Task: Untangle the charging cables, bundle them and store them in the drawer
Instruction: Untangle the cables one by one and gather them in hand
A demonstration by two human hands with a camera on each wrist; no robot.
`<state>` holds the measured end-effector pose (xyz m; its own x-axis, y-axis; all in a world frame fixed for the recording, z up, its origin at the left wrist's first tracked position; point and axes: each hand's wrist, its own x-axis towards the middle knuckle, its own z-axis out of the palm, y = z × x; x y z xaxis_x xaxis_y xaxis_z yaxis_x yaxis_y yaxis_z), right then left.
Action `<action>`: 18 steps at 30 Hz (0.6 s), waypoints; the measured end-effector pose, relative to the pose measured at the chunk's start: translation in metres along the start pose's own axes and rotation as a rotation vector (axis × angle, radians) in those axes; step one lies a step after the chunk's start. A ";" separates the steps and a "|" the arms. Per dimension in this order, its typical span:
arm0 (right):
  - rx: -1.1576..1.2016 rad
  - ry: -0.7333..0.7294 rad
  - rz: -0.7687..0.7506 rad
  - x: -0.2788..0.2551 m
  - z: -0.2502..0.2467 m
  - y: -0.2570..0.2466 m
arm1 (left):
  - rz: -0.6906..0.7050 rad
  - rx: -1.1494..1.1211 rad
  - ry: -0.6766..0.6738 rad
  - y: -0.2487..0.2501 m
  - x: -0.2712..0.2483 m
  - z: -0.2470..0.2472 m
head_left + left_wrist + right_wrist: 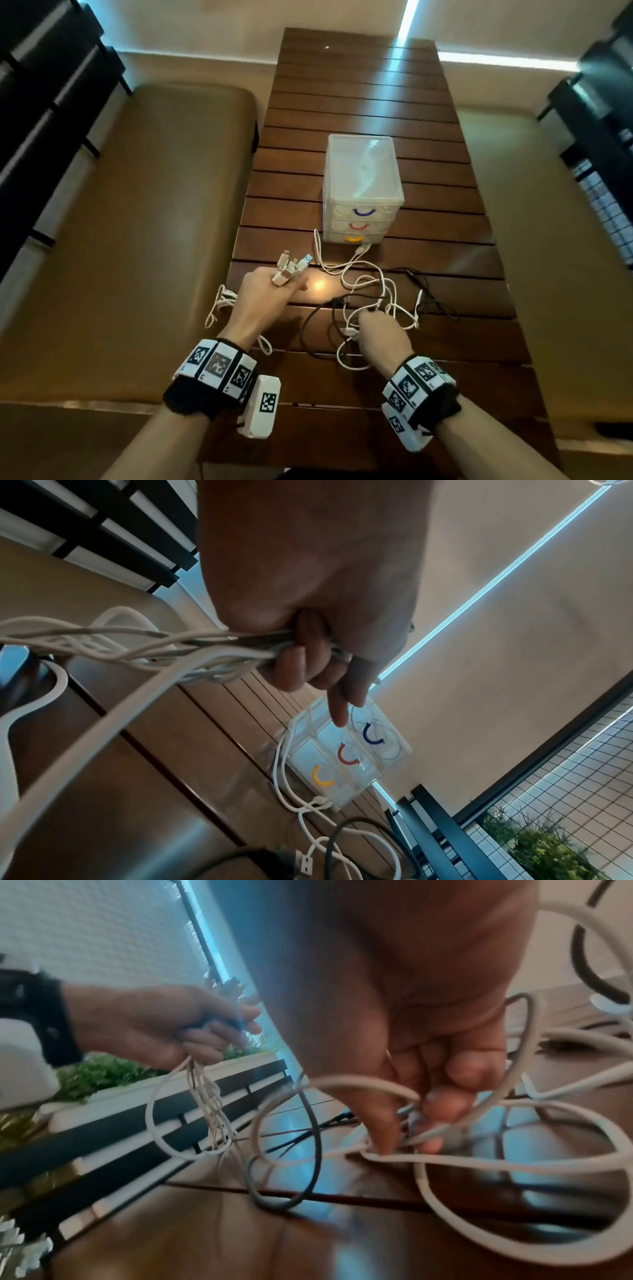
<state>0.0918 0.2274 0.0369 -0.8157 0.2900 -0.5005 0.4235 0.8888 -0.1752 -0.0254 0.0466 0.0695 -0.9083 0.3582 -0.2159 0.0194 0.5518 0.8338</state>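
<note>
At twelve o'clock the three-drawer organiser (363, 192) sits closed; the cable tangle (373, 301) sprawls at its six o'clock; the left hand (267, 294) fists gathered connector ends; the right hand (380, 337) pinches a white strand; tugging likely tightens knots.

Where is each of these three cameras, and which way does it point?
Head: worn on the head, looking down at the table, the drawer unit, both forearms.
Left wrist: under the left hand, looking along its fingers gripping white cables.
Right wrist: under the right hand, whose fingers pinch a white cable loop; the left hand also shows.
Shared: head and left-wrist views both show the drawer unit.
</note>
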 end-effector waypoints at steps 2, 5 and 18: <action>0.021 0.022 -0.007 0.001 -0.002 0.000 | -0.004 0.007 0.007 0.001 -0.005 0.003; 0.076 0.102 0.001 0.000 -0.017 0.002 | -0.019 -0.066 0.025 0.002 -0.009 0.006; 0.522 0.327 -0.185 -0.026 -0.085 -0.019 | -0.009 -0.384 -0.049 0.013 -0.020 0.014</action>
<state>0.0711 0.2328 0.1255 -0.9368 0.3147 -0.1527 0.3330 0.6686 -0.6649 -0.0013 0.0574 0.0779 -0.8864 0.3954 -0.2408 -0.1552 0.2361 0.9593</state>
